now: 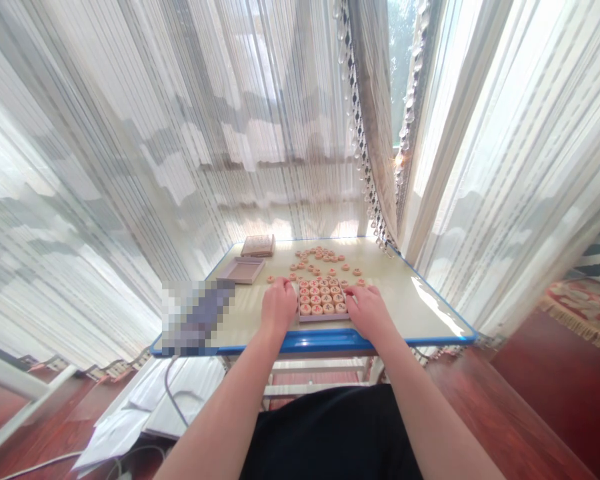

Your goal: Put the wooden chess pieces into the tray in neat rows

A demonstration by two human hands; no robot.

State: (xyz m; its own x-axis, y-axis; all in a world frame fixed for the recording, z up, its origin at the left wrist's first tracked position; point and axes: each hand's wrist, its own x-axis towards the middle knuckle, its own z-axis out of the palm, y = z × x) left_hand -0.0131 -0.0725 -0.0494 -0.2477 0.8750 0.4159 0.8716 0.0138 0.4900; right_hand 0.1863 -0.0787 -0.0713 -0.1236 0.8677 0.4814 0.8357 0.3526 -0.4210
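A: Head view. Where's our tray (324, 319)?
B: 6 o'clock on the desk (405, 307), just in from the blue edge. Rows of round pieces (317, 300) in it, red and dark marks.
A: Grip?
B: Our left hand (280, 303) is at its 9 o'clock, fingers curled by the wall. Our right hand (364, 308) is at 3, fingers bent by that wall. We can't tell if either pinches.
A: Around it?
B: We see loose pieces (326, 258) scattered toward 12, second tray (243, 269) at 10.
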